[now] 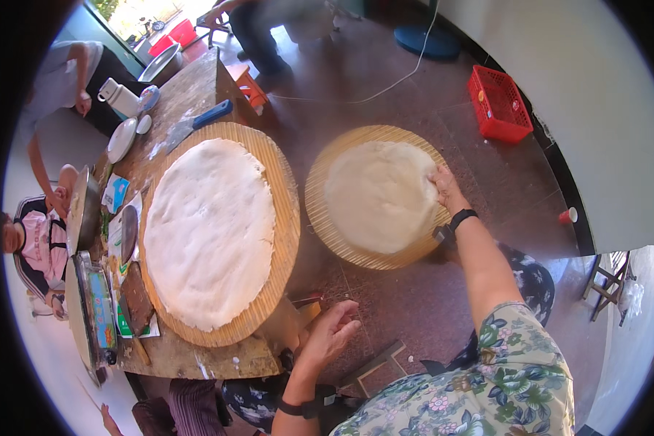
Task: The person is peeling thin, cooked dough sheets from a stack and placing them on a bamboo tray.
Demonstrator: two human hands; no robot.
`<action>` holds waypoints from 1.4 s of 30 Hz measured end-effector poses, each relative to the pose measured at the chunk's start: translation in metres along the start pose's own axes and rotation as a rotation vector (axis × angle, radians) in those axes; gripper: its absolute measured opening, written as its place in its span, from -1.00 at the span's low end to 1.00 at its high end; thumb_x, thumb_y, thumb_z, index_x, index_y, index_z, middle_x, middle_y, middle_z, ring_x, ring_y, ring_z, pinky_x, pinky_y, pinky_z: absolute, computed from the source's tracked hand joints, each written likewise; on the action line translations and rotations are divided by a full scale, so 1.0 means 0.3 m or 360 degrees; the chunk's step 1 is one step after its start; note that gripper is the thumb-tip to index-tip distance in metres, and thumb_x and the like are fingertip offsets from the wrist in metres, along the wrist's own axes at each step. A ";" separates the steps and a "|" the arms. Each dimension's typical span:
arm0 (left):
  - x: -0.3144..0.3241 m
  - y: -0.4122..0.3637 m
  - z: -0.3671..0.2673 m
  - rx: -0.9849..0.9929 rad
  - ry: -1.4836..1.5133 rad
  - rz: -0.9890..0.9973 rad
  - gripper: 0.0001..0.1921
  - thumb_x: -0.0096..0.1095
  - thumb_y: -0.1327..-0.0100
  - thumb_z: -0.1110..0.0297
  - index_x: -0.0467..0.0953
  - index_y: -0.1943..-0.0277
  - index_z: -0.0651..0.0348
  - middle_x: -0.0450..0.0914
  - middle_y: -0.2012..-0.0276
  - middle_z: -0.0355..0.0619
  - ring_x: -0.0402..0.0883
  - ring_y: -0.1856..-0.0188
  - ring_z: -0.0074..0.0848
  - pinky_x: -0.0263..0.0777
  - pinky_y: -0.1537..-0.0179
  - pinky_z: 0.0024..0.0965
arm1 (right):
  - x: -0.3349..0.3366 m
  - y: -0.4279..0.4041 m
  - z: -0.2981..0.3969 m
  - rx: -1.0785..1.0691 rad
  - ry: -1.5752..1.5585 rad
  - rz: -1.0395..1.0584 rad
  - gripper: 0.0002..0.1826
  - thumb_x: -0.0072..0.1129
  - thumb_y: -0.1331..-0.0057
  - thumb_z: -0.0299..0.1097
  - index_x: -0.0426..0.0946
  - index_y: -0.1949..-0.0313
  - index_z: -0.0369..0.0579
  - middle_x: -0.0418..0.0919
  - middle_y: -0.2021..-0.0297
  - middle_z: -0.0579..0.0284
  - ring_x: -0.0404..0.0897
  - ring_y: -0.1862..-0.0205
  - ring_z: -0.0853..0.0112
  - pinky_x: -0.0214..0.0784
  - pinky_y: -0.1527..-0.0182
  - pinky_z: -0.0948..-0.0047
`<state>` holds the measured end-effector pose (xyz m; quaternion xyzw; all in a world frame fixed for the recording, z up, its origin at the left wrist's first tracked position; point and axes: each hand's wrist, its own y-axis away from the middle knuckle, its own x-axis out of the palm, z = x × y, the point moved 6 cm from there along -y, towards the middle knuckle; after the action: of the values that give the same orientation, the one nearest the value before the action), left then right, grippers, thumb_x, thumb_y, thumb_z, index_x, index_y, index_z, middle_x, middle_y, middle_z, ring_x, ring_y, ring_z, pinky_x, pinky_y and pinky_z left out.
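My right hand [448, 188] pinches the right edge of a pale round dough sheet [379, 199], which puckers at my fingers. That sheet lies on a round ribbed tray, apparently bamboo [319, 220], at lower right of the table. My left hand [332, 335] hangs below this tray, fingers loosely curled and apart, holding nothing. To its upper left, a larger, whiter dough sheet [210, 234] covers most of a second ribbed tray [283, 212] on the wooden table. What supports the smaller tray is hidden.
A blue-handled scraper [212, 114], a plate [122, 140], a metal basin [84, 210] and a cleaver-like blade [136, 300] crowd the wooden table [223, 362]. Other people sit or stand around it. A red plastic crate [498, 103] and a paper cup [568, 216] lie by the wall.
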<state>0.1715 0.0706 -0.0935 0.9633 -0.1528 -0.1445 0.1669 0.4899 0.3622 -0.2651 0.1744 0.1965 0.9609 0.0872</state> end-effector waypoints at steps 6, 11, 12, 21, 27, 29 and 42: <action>0.007 -0.036 0.016 -0.0176 -0.0074 0.0024 -0.64 0.21 -0.24 0.35 0.42 -0.07 0.27 0.55 0.15 -0.11 0.52 0.14 -0.52 0.43 0.14 -0.47 | -0.075 -0.090 -0.080 -0.0129 0.0082 -0.0026 -0.57 -0.07 -0.23 -0.62 0.31 -0.13 -0.25 0.53 0.08 0.05 0.57 0.16 0.33 0.48 0.11 0.35; 0.029 -0.039 0.029 -0.0188 0.0059 0.0012 -0.64 0.23 -0.22 0.39 0.43 -0.06 0.27 0.54 0.17 -0.12 0.53 0.17 -0.52 0.44 0.14 -0.48 | -0.054 -0.149 -0.007 -0.0128 0.0040 0.0116 -0.49 0.01 -0.22 -0.58 0.24 -0.20 -0.21 0.52 0.10 0.03 0.57 0.18 0.35 0.47 0.17 0.38; 0.029 -0.040 0.032 -0.0194 0.0053 0.0023 -0.64 0.23 -0.22 0.39 0.43 -0.06 0.27 0.54 0.17 -0.12 0.53 0.17 -0.52 0.44 0.14 -0.48 | -0.044 -0.146 -0.013 -0.0129 0.0006 0.0072 -0.44 0.05 -0.21 -0.56 0.22 -0.23 -0.18 0.52 0.11 0.03 0.57 0.21 0.36 0.48 0.23 0.39; 0.052 -0.040 0.038 -0.0303 0.0141 0.0121 -0.62 0.18 -0.25 0.44 0.38 -0.13 0.23 0.48 0.03 -0.21 0.45 0.04 -0.56 0.38 0.04 -0.50 | -0.222 -0.038 -0.105 0.0254 0.0447 -0.0496 -0.38 0.15 -0.15 -0.53 0.25 -0.23 -0.08 0.53 0.33 0.10 0.52 0.48 0.36 0.40 0.57 0.33; 0.032 -0.032 0.026 -0.0261 0.0096 0.0021 -0.65 0.16 -0.25 0.45 0.40 -0.11 0.21 0.47 0.06 -0.21 0.45 0.05 -0.55 0.37 0.03 -0.50 | -0.209 -0.003 -0.153 0.0303 0.0691 -0.0447 -0.52 0.15 -0.08 -0.53 0.40 -0.06 -0.13 0.54 0.41 0.17 0.50 0.56 0.42 0.35 0.60 0.42; 0.037 -0.042 0.007 -0.0242 0.0065 0.0038 -0.65 0.16 -0.26 0.45 0.41 -0.10 0.21 0.47 0.06 -0.20 0.45 0.04 -0.55 0.36 0.01 -0.50 | -0.248 -0.002 -0.161 0.0250 0.0645 -0.0509 -0.53 0.16 -0.08 -0.52 0.41 -0.04 -0.13 0.54 0.42 0.19 0.49 0.57 0.43 0.32 0.61 0.45; 0.030 -0.031 0.031 -0.0283 0.0155 0.0038 -0.63 0.16 -0.28 0.38 0.37 -0.12 0.29 0.50 0.01 -0.08 0.47 -0.06 -0.40 0.32 -0.09 -0.40 | -0.238 0.037 -0.158 0.0047 0.0377 -0.0341 -0.68 0.16 -0.05 -0.49 0.46 0.14 -0.11 0.53 0.49 0.21 0.48 0.59 0.44 0.27 0.64 0.46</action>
<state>0.1789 0.0733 -0.1074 0.9486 -0.1426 -0.1085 0.2607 0.5373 0.3188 -0.3230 0.0391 0.2370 0.9570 0.1627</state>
